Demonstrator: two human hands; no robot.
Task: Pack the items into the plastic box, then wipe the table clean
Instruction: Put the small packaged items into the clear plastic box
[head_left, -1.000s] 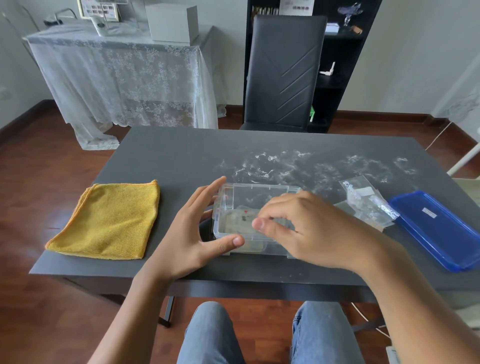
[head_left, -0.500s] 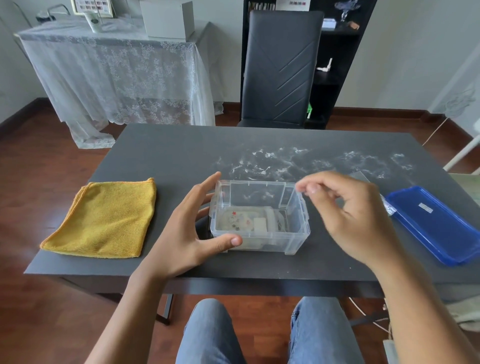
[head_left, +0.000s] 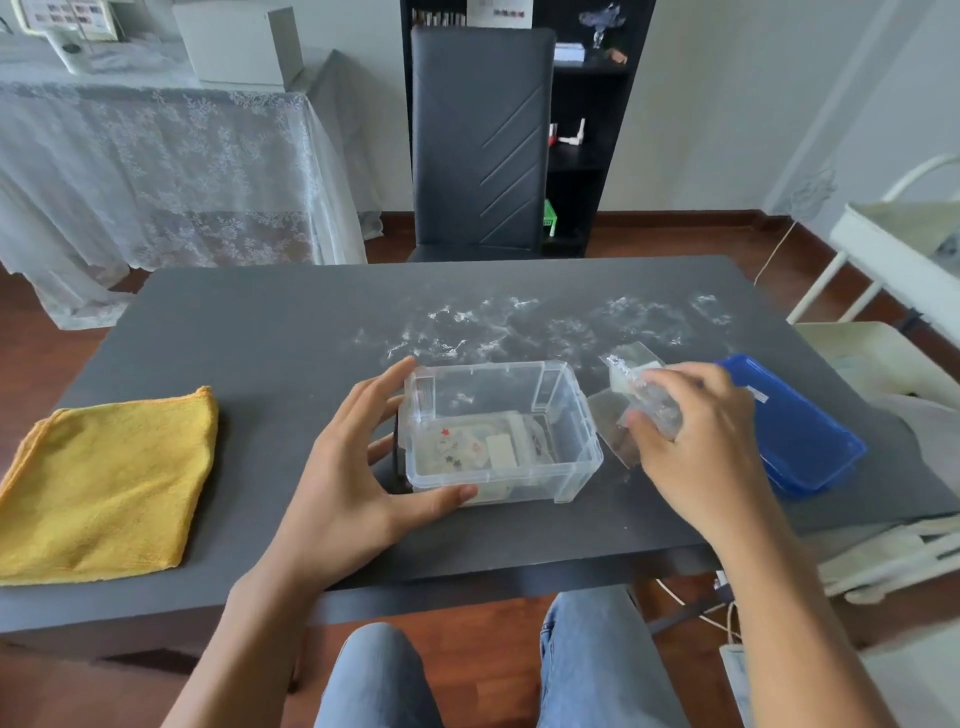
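A clear plastic box (head_left: 571, 462) stands open near the front of the dark grey table (head_left: 270, 332), with small flat packets lying in its bottom. My left hand (head_left: 358, 478) cups the box's left end, thumb along the front wall and fingers at the back corner. Just right of the box, my right hand (head_left: 701, 441) closes its fingers on a clear plastic packet (head_left: 631, 379) on the table. The blue lid (head_left: 800, 441) lies flat beyond that hand. A folded yellow cloth (head_left: 109, 478) rests at the table's left front.
White powdery smears (head_left: 519, 322) streak the table behind the box. A black chair (head_left: 480, 140) stands at the far side, a lace-covered table (head_left: 156, 156) at the back left, a white rack (head_left: 904, 244) at the right. My knees are under the front edge.
My right hand came out of the box, rose above its right end, then went right and down onto the clear packet. My left hand stayed on the box.
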